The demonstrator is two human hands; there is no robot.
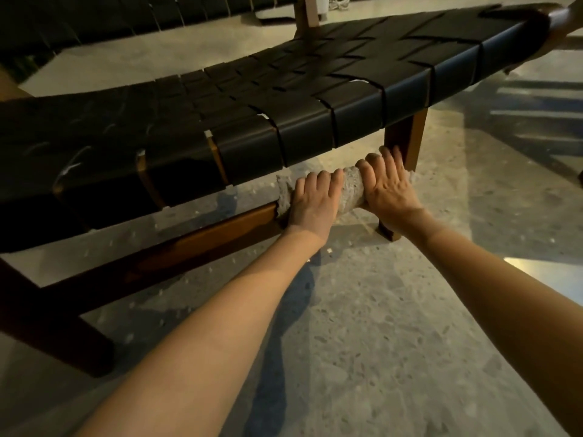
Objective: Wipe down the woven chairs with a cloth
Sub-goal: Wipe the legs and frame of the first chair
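— What sits closest to the lens?
— Two bare arms: the left forearm (205, 335) and the right forearm (504, 288) reach forward from the bottom edge over a speckled terrazzo floor (378, 326).
— And the hands?
— The left hand (310, 205) lies on a grey cloth (348, 190), its fingers bent over the top and holding it against the rail. The right hand (389, 187) rests on the cloth's other end, fingers spread and nearly straight, pressing down; their tips are blurred.
— Where exactly is the cloth?
— It is wrapped over the wooden rail (202, 241) below the front edge of the seat, at the end just beside the front leg (407, 143). It shows between the two hands and sticks out past the left one.
— And the chair?
— It is a low woven chair. Its seat (284, 99) is made of wide black straps crossed over a brown wooden frame, and the straps fold down over the front edge, just above the hands.
— Anything behind it?
— A second woven chair (94, 14), also in black straps, stands at upper left, well apart from the hands.
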